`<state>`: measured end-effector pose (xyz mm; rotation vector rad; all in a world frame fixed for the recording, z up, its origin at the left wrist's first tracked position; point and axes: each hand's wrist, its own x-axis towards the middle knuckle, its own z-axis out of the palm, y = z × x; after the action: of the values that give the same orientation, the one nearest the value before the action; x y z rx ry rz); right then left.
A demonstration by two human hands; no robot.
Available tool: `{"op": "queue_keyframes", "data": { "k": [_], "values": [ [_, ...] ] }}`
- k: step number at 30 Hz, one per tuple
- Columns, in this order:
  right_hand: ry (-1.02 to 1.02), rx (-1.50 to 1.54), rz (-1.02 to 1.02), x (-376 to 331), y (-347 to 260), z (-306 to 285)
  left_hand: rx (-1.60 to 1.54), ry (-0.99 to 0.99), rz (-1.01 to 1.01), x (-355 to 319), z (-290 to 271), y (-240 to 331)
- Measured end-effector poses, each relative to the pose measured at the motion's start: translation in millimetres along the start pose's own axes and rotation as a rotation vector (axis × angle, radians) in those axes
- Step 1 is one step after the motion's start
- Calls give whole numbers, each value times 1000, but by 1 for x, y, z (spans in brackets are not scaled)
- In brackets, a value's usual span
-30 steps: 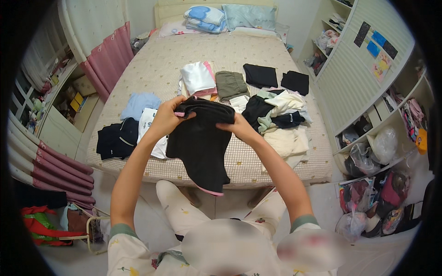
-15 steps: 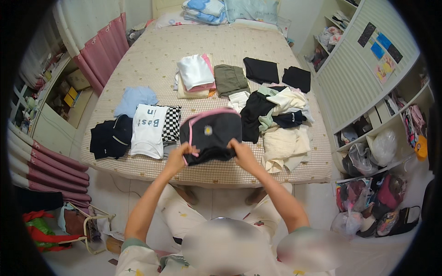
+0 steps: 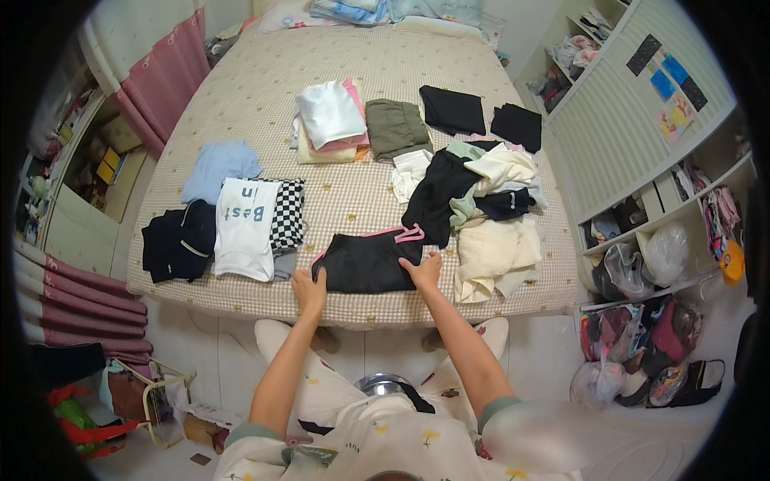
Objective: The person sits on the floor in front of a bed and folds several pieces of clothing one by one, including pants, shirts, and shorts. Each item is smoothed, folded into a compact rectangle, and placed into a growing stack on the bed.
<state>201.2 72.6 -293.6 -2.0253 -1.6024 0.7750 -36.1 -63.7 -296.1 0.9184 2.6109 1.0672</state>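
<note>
**Soft black shorts, flat under both palms**

Both hands are down on the black garment with pink trim (image 3: pixel 367 261), which lies folded near the front edge of the bed (image 3: pixel 241 96). My left hand (image 3: pixel 308 290) presses its lower left corner, fingers (image 3: pixel 314 276) spread and flat, gripping nothing. My right hand (image 3: pixel 423 271) rests on the right edge, just below the pink drawstring loop, also laid open rather than clenched. The cloth looks light, limp and floppy, I reckon: nothing stiff in it, so it would sag if lifted by one corner. Best hold, to my mind, is both side edges at once, or a palm slid underneath. The white printed shirt (image 3: pixel 245 228) lies just to its left, the loose heap of pale and dark clothes (image 3: pixel 485 208) touching its right.
</note>
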Motion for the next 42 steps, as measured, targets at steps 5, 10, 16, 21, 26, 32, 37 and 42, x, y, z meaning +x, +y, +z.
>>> {"op": "queue_keyframes", "data": {
  "k": [5,10,16,21,26,32,37,42],
  "values": [
    [-532,535,207,5,21,29,-885,-1169,-946,-53,4,17],
    [-888,1279,450,-52,-22,-13,-1621,-653,-915,-55,39,41],
    [-577,1254,-48,-65,-50,-51,-1367,-576,-518,-4,15,153],
    [-517,1189,-350,8,-135,-93,-1243,-637,-7,133,21,271],
    [-497,934,-216,18,-129,-97,-1248,-727,-276,260,50,294],
    [-40,-6,-243,43,-18,-39,-698,-552,-260,180,80,165],
    [-428,576,220,89,-5,-17,-604,-736,-260,31,41,87],
    [-577,676,-161,45,-12,-12,-715,-866,-391,-47,-2,65]
  ]
}}
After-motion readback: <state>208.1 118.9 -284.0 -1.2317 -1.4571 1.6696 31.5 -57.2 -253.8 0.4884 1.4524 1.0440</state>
